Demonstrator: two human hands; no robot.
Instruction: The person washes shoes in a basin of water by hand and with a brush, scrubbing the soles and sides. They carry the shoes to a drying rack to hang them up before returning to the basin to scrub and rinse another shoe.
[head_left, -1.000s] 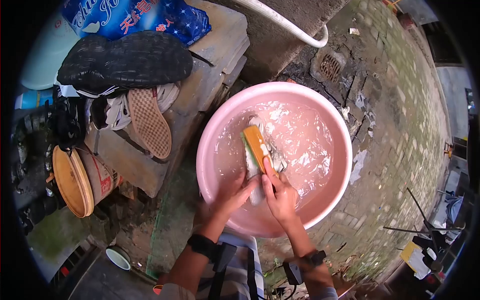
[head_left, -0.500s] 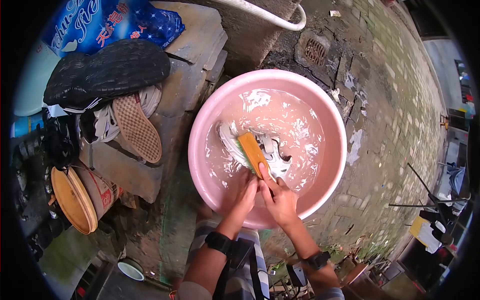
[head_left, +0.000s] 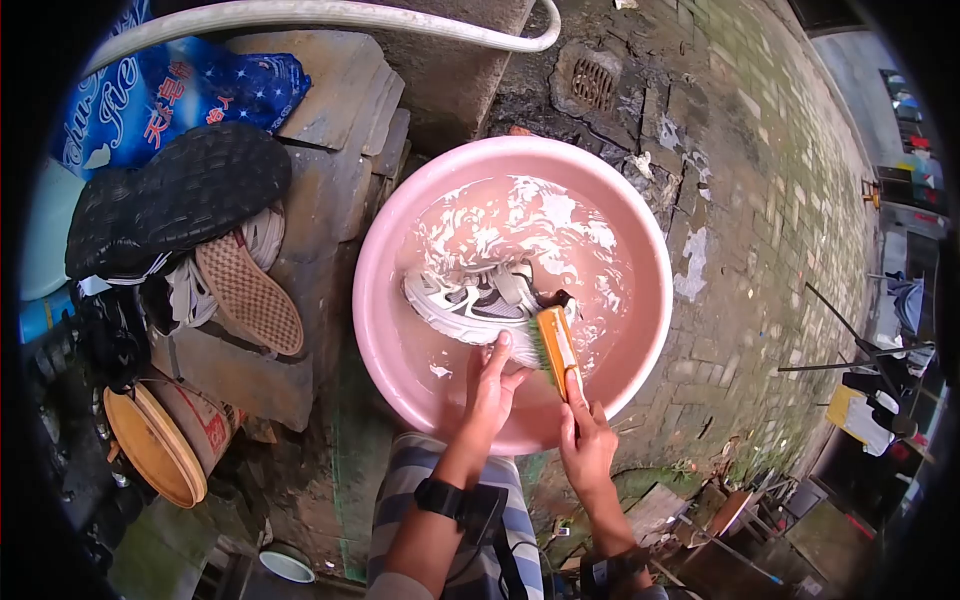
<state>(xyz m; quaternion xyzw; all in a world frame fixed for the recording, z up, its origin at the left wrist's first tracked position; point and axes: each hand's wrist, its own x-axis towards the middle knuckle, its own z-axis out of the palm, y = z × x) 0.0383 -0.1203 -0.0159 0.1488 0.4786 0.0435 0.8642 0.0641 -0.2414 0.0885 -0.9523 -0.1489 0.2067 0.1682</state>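
Note:
A white and grey sneaker [head_left: 465, 305] lies partly in cloudy water inside the pink basin [head_left: 367, 330], its toe to the left. My left hand [head_left: 488, 388] holds the sneaker at its near side, fingertips on the white midsole; some fingers are hidden. In my right hand [head_left: 588, 445] is the handle of a scrub brush [head_left: 560, 345] with a yellow-brown wooden back. Its green bristles touch the sneaker near the heel.
On stone slabs [head_left: 235, 350] to the left lie a black-soled shoe [head_left: 180, 200], a tan-soled shoe [head_left: 245, 290] and a blue detergent bag [head_left: 210, 90]. A white pipe [head_left: 330, 14] crosses the top. A drain grate [head_left: 592, 84] lies beyond the basin.
The sneaker has turned so its side faces me. The brush has moved right, from across the sneaker's middle to its heel. My hands have moved apart, and the view has shifted.

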